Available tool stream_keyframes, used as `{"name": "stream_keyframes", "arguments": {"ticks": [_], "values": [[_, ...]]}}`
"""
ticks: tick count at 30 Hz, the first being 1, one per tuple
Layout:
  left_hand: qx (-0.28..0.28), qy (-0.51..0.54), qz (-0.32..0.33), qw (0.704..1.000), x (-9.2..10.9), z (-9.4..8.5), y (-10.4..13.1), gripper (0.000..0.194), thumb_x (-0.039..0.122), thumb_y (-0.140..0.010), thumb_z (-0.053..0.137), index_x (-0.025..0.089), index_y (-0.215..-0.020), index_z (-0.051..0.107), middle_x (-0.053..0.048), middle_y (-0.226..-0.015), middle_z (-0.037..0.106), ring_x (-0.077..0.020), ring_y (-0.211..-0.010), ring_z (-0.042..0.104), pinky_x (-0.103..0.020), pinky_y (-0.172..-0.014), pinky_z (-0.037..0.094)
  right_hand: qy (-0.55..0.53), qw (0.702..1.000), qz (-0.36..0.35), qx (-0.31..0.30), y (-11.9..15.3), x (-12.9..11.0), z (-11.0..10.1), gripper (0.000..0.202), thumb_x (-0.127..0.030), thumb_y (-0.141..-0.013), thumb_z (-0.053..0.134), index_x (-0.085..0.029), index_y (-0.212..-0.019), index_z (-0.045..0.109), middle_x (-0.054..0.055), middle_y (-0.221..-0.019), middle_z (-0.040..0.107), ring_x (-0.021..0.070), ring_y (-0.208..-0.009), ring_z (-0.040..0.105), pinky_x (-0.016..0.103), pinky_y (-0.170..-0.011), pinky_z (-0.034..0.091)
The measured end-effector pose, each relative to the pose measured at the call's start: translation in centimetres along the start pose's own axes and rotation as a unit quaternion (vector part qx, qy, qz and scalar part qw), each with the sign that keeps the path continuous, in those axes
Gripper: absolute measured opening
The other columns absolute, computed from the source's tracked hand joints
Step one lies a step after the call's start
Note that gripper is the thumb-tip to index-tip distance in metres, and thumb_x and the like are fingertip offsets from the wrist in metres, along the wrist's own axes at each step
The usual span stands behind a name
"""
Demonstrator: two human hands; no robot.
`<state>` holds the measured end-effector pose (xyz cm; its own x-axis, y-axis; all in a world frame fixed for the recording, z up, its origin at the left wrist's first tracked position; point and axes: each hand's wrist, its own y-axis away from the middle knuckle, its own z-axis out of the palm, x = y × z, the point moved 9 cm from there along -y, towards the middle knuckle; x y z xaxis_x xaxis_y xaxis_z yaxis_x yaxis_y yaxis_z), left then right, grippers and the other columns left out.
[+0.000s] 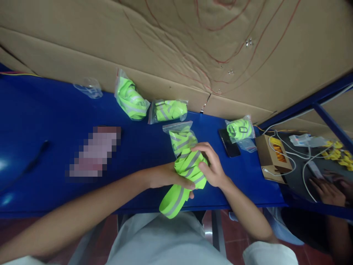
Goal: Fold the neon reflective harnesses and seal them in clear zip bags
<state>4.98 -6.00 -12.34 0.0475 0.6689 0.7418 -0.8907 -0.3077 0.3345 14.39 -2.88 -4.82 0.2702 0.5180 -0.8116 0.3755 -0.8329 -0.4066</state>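
Note:
Between my two hands is a bundle of neon-green reflective strap (pixel 190 167) with silver stripes, wound into a thick roll. A loose loop of it hangs down at the lower left. My left hand (pixel 176 178) grips the bundle from the left, its thumb laid across the front. My right hand (pixel 213 167) curves round the upper right side, fingers on top. Just behind the roll, partly hidden by it, lies a clear zip bag (pixel 180 138) holding more of the same green strap.
More bagged green straps (pixel 131 97) lie along the cardboard wall. A black phone (pixel 230 143) lies under one bag (pixel 241 129) at right. A pixelated item (pixel 95 151), a dark cable (pixel 35 158) and a cardboard box (pixel 271 158) are on the blue table. Another person's hands (pixel 328 189) work at far right.

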Motion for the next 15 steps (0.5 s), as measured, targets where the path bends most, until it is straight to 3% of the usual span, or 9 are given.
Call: {"name": "stream_keyframes", "arguments": {"ticks": [3,4,6,9,13,15], "values": [[0.032,-0.033,0.015,0.999,0.2,-0.8,0.2,0.037,0.035,-0.071,0.093,0.016,-0.096,0.073,-0.004,-0.083,0.076,-0.0203,-0.079,0.074,-0.033,-0.077,0.060,-0.050,0.996,0.061,-0.046,0.0,1.1,0.5,0.067,-0.049,-0.093,0.074,-0.028,-0.150,0.046,0.010,-0.133,0.064,0.0239,-0.115,0.067,0.037,-0.096,0.058],[0.041,-0.038,0.018,0.998,0.2,-1.0,0.1,0.037,0.035,-0.071,0.093,0.016,-0.094,0.073,-0.005,-0.083,0.076,-0.0207,-0.079,0.074,-0.033,-0.076,0.060,-0.055,0.994,0.074,-0.067,0.0,1.3,0.8,0.069,-0.047,-0.091,0.078,-0.028,-0.150,0.047,0.009,-0.132,0.066,0.0231,-0.114,0.069,0.035,-0.095,0.059],[0.064,-0.018,0.032,0.997,0.2,-1.2,-0.1,0.038,0.034,-0.068,0.095,0.016,-0.094,0.074,-0.006,-0.084,0.077,-0.0205,-0.079,0.074,-0.033,-0.077,0.060,-0.041,0.993,0.080,-0.078,0.0,1.3,0.8,0.055,-0.041,-0.091,0.079,-0.026,-0.140,0.058,0.005,-0.121,0.074,0.0203,-0.103,0.074,0.030,-0.088,0.061],[0.098,0.052,0.045,0.993,0.0,-1.6,-0.7,0.047,0.032,-0.065,0.097,0.015,-0.104,0.076,-0.008,-0.096,0.078,-0.0216,-0.087,0.075,-0.035,-0.083,0.061,0.039,0.998,0.053,0.001,0.0,0.8,-1.0,0.040,-0.037,-0.091,0.079,-0.024,-0.127,0.068,0.003,-0.108,0.079,0.0187,-0.090,0.077,0.027,-0.079,0.063],[0.079,0.079,0.004,0.994,-0.9,-1.3,-1.1,0.054,0.037,-0.074,0.092,0.016,-0.120,0.071,-0.015,-0.115,0.077,-0.0272,-0.099,0.076,-0.040,-0.086,0.061,0.178,0.980,0.004,0.088,0.6,-0.4,-2.9,0.046,-0.038,-0.090,0.080,-0.024,-0.131,0.067,0.007,-0.121,0.078,0.0236,-0.105,0.077,0.033,-0.094,0.063],[0.067,0.113,0.027,0.991,-0.2,-1.2,-1.0,0.049,0.034,-0.079,0.088,0.017,-0.122,0.071,-0.015,-0.119,0.076,-0.0270,-0.103,0.075,-0.039,-0.090,0.059,0.234,0.964,-0.036,0.122,0.9,-1.4,-3.4,0.048,-0.036,-0.091,0.078,-0.025,-0.136,0.065,0.008,-0.122,0.077,0.0248,-0.107,0.076,0.035,-0.095,0.063]]}}
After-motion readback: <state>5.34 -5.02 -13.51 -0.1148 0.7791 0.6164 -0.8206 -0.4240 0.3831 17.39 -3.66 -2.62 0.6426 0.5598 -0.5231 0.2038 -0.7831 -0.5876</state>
